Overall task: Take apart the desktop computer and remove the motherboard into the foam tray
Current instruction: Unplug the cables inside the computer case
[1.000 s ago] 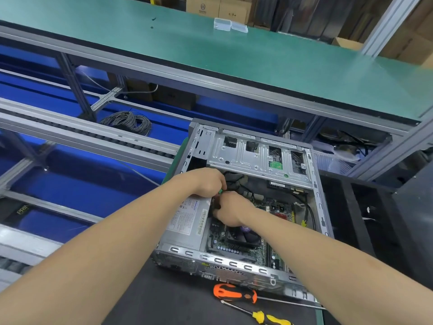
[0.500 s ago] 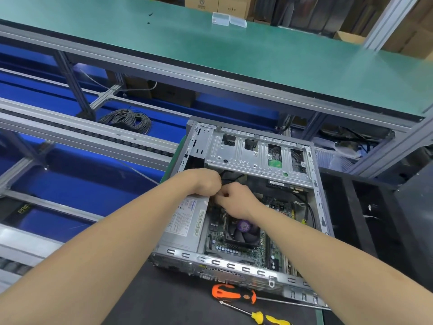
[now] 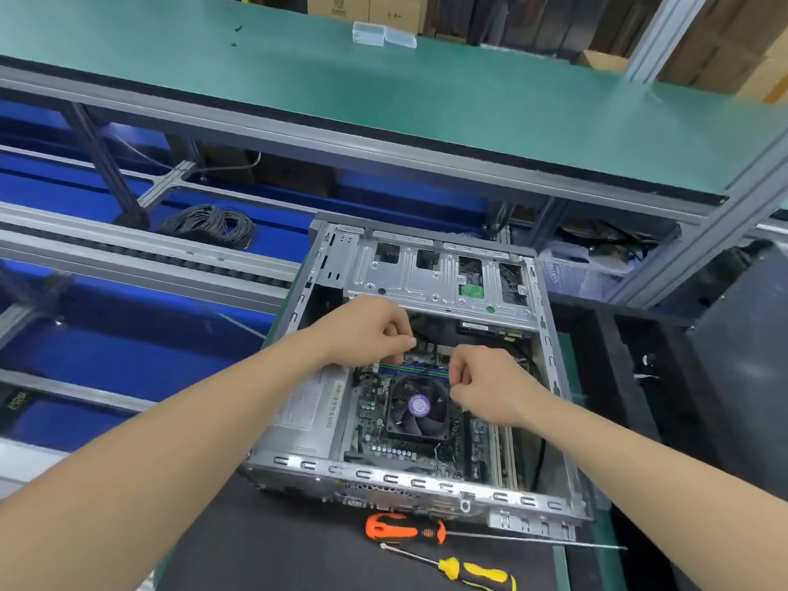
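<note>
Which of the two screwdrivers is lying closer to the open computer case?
The orange-and-black-handled screwdriver: it lies just in front of the grey metal computer case, while the yellow-and-black-handled screwdriver lies further out, nearer the person.

open desktop computer (image 3: 426, 275) lying flat, near centre
green motherboard (image 3: 367, 409) seated flat inside, black fan (image 3: 420, 409) with purple hub on top
</note>
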Demonstrator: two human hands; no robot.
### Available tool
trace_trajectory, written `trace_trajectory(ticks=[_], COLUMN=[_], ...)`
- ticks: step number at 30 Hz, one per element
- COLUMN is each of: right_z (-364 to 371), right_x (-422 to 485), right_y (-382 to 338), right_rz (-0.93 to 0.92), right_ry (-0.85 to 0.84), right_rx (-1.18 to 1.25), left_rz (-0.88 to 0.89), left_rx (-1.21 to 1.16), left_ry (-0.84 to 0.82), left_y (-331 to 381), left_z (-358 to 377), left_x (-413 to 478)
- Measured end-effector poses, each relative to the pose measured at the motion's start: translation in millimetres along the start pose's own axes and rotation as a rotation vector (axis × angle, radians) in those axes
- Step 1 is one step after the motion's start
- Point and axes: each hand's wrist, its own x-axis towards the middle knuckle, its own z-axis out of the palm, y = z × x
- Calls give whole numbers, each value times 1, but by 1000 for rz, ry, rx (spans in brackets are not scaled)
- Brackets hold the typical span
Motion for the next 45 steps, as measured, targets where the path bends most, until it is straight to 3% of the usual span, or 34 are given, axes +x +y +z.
trace_trajectory(ticks=[4,7,11,13,17,21,24,27,30,33,38,42,45], right_z=[1,5,11,6,-7,-6,-11,-15,-18,-14,-4,-5,-7], right_x=[-25,-31,-32,-32,-31,-23,-18,-17,-18,-18,-17,-18,-16], right_y=[1,-1,-2,0,7,4,2,0,2,5,9,11,9], right_rz=[-273,-431,-467,-447,-373,-332,-297,-312,-327,-283,-147,73,146], right_ry=[-239,-399,-376,-394,-409,-410,-438,-490,-525,-526,-520,-552,-523], right_rx=[-79,-254,-444,-441,-328,-328,-348,-341,-299,-201,125,325,118], left_rz=[-47,-143,-175,-157,-97,227,370,330,263,247,51,-33,-81], left_rx=[337,561,497,392,418,568,406,415,486,507,94,-9,-28], left_ry=[149,105,11,-17,-59,-160,-387,-685,-814,-774,-771,-638,-615], left_y=[6,6,5,2,-2,5,19,27,25,28,35,39,40], left_z=[-1,-8,-10,-11,-9,1,12,21,32,36,43,65,76], left_x=[4,4,7,8,6,-1,-6,-8,-7,-7,-5,-2,-1])
